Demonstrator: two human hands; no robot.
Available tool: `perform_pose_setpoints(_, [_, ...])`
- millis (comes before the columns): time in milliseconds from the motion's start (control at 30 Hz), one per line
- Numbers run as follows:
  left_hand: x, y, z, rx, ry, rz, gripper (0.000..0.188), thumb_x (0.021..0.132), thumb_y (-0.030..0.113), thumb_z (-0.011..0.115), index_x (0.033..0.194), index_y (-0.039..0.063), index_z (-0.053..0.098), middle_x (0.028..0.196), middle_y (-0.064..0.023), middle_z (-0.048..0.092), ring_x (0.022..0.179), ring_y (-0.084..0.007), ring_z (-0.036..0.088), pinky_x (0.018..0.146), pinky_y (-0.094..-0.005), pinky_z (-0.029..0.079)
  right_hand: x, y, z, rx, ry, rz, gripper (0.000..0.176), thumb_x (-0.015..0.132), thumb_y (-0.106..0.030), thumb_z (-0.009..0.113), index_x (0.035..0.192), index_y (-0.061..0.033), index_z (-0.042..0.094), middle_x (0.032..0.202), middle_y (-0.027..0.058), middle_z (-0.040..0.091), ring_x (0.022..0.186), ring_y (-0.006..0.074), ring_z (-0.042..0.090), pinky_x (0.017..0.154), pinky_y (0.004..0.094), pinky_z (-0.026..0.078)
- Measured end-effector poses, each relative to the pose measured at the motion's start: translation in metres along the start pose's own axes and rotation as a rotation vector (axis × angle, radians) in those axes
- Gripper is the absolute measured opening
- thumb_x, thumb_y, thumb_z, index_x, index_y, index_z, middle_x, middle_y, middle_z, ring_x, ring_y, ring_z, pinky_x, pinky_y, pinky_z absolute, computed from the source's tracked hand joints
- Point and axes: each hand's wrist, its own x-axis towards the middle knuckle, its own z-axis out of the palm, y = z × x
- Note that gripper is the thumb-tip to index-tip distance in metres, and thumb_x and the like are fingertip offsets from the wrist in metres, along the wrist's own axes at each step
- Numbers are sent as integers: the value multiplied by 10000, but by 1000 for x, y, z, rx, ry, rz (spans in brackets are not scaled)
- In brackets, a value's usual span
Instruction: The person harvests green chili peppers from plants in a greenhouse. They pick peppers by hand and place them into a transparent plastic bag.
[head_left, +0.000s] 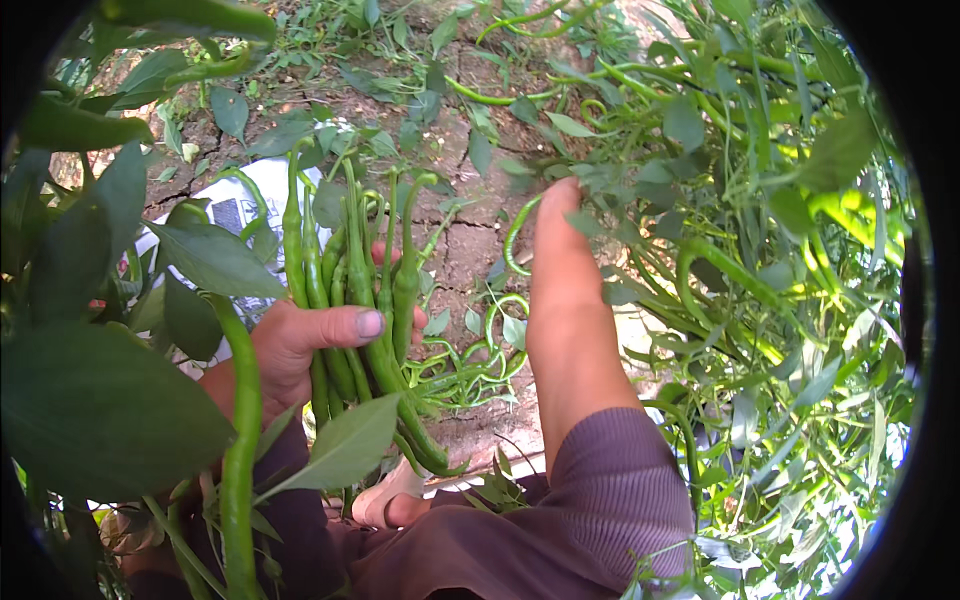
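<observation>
My left hand (300, 341) grips a bunch of long green chili peppers (360, 277). The thumb lies across the front, and the stems point mostly away from me. My right forearm (570, 322) reaches forward into the pepper plants (720, 187). Leaves cover nearly all of my right hand, so its fingers and anything in them are hidden. A curved green pepper (514, 236) shows just left of the right wrist. On the soil below the bunch lies a loose heap of thin green peppers (465, 371).
A white printed sack (225, 202) lies behind the left hand, partly under leaves. Close to the camera, a large leaf (105, 412) and a hanging pepper (240, 450) block the lower left. Cracked soil (472, 195) runs between the plants. My sandalled foot (386, 499) shows below.
</observation>
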Motion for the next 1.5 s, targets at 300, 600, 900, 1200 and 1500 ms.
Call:
perform_pose_setpoints(300, [-3,0,-7,-56,20,11,587,780,3,631,1298,95,372,1077,-184,599,987,-296,614,857,-418,519,15,-32,6,124,-40,-71,170,889,-211,511,1007,-90,520,794,99,552,614,184,525,475,312,423])
perform_pose_setpoints(600, [-2,-1,-3,26,41,36,557,771,36,643,1269,77,396,1061,-186,601,951,-291,620,805,-412,536,-79,8,-20,62,-588,-68,186,853,-241,571,966,-94,544,773,80,572,609,187,521,495,338,423])
perform_pose_setpoints(900, [0,-4,3,20,57,42,585,764,50,645,1287,61,383,1062,-194,595,953,-298,624,818,-428,537,-188,71,-133,-192,-791,516,249,888,-322,569,885,-75,543,741,75,574,441,87,394,346,203,265])
perform_pose_setpoints(1200, [2,-8,8,122,80,75,688,720,126,665,1323,29,348,1030,-226,601,942,-315,626,805,-435,547,-133,19,-73,-822,-580,-142,262,892,-278,582,979,-33,551,691,50,580,499,129,493,403,268,353])
perform_pose_setpoints(1500, [0,-3,5,48,56,67,580,749,32,650,1274,61,405,1055,-176,598,942,-287,626,825,-417,534,-93,-8,-1,-45,-249,-619,225,908,-272,541,983,-61,528,782,89,551,586,159,493,478,316,353])
